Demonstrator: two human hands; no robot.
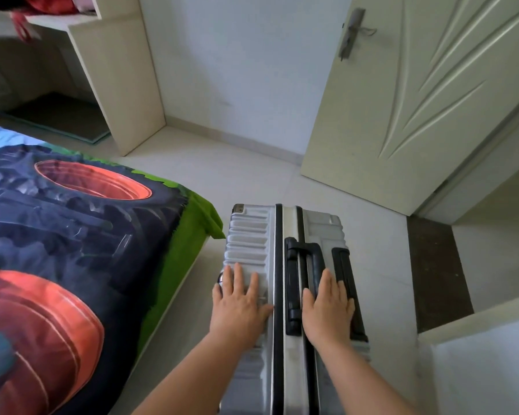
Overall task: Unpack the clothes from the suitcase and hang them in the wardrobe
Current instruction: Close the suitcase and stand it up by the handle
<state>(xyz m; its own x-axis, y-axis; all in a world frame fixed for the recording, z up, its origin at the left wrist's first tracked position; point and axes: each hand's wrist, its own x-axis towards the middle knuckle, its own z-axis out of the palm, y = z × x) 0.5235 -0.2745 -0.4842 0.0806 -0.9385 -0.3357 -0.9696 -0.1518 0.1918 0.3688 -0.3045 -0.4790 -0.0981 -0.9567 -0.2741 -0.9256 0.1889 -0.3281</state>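
The silver ribbed suitcase (249, 235) sits closed on the pale tiled floor (378, 265), lower centre, its near end cut off. The left grip (240, 304) lies flat, fingers straight, on the shell. The right grip (327, 308) lies flat over the black handle (292, 265). A tractor-print bed (72, 235) is at left and a cream door (402, 115) at upper right.

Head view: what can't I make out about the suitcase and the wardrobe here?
Clothes: hidden inside the shut suitcase.
Suitcase's near end: cut off by the bottom edge.
Shell under the left hand and right hand: covered by them.
Wardrobe: only a shelf unit shows, cut by the top-left edge; the red fabric on it is blurred.
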